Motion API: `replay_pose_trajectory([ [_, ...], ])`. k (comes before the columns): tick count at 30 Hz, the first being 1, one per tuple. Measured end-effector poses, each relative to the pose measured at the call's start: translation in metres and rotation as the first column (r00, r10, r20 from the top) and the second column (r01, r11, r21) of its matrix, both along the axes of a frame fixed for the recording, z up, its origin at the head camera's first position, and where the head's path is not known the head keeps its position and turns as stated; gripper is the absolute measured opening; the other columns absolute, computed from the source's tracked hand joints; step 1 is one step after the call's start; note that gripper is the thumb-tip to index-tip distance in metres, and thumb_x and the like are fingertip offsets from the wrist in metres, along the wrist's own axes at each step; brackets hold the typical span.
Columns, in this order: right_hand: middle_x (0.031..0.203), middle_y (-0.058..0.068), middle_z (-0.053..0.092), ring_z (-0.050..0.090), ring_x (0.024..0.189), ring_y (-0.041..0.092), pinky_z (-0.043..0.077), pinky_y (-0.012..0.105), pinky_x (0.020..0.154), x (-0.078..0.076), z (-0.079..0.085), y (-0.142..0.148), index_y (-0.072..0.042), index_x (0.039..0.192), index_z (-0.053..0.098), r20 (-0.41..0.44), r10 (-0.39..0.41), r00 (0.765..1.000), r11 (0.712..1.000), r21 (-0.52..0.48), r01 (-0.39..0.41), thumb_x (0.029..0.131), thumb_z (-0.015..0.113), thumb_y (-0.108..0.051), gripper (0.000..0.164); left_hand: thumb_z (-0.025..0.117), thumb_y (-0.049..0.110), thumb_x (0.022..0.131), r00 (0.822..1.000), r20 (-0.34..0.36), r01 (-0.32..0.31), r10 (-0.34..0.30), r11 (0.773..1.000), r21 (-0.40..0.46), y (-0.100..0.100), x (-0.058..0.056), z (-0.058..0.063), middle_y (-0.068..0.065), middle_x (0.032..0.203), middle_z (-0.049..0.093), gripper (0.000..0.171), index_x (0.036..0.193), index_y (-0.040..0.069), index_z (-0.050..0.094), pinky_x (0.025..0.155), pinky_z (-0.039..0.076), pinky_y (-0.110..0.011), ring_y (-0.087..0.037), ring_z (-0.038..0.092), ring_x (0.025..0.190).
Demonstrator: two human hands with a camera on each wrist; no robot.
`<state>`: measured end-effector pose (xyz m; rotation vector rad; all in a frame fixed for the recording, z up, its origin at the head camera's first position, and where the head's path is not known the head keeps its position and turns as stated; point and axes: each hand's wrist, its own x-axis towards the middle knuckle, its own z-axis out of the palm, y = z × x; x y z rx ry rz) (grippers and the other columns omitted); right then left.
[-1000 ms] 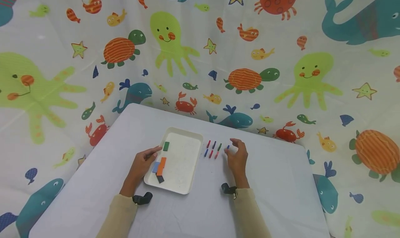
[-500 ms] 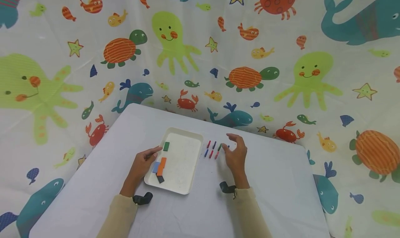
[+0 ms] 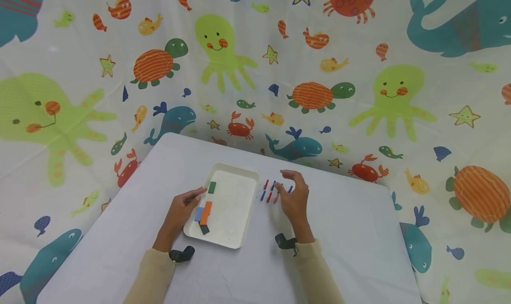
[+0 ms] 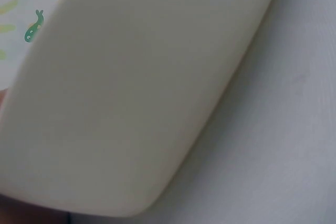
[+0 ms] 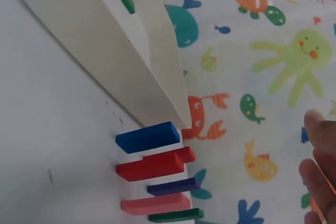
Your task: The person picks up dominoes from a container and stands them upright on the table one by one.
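Note:
My left hand [image 3: 179,213] holds the left rim of a white tray [image 3: 235,206]; the tray's wall fills much of the left wrist view. My right hand [image 3: 295,202], thumb and index finger spread apart, hovers over small domino-like blocks right of the tray and hides some of them. In the right wrist view they stand on edge in two rows: a blue block [image 5: 148,137], a red block [image 5: 150,167], a pink block [image 5: 155,203], a purple block [image 5: 174,185] and a green block [image 5: 176,215] among them. Fingers [image 5: 320,135] show apart from them at the right.
Inside the tray, along its left side, lie a green block [image 3: 212,187], orange blocks [image 3: 206,213], a light blue block [image 3: 198,214] and a black block [image 3: 205,229]. A white-covered table [image 3: 359,250] meets a curtain [image 3: 247,37] with sea animals behind.
My right hand has moved left, from beside the rightmost blue block to over the middle of the rows, fingers still spread. My left hand and the tray have stayed put.

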<state>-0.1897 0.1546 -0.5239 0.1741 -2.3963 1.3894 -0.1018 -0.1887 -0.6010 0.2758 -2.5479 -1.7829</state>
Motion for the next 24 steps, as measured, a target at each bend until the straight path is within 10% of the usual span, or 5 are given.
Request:
replay_pose_trajectory([
  [10,0.125,-0.007,0.073,0.067,0.124,0.016,0.016,0.076,0.128,0.008,0.001,-0.013,-0.028,0.126,0.07,-0.01,0.079,0.997,0.997,0.001,-0.079,0.094,0.083,-0.026,0.034,0.06,0.019,0.11,1.0,0.002,0.009,-0.009,1.0,0.012,-0.001,0.0,-0.001,-0.008,0.163,0.052,0.037,0.146,0.017,0.066,0.128,0.036,-0.053,-0.033,0.042,0.157],
  [17,0.122,-0.007,0.073,0.069,0.118,0.015,0.043,0.062,0.121,0.013,-0.001,-0.022,-0.025,0.125,0.07,-0.023,0.138,0.99,0.99,0.018,-0.137,0.093,0.084,-0.025,0.034,0.06,0.02,0.11,1.0,0.019,0.001,-0.001,1.0,0.011,-0.001,0.001,-0.001,-0.009,0.164,0.051,0.037,0.147,0.018,0.066,0.129,0.035,-0.055,-0.033,0.04,0.158],
  [24,0.121,-0.003,0.074,0.069,0.118,0.018,0.042,0.062,0.119,0.018,0.001,-0.033,-0.023,0.124,0.071,-0.032,0.183,0.983,0.983,0.034,-0.182,0.092,0.086,-0.02,0.036,0.059,0.019,0.11,1.0,0.025,-0.001,0.0,1.0,0.013,-0.001,0.003,0.002,-0.008,0.165,0.051,0.037,0.147,0.018,0.065,0.129,0.034,-0.054,-0.033,0.04,0.159],
])
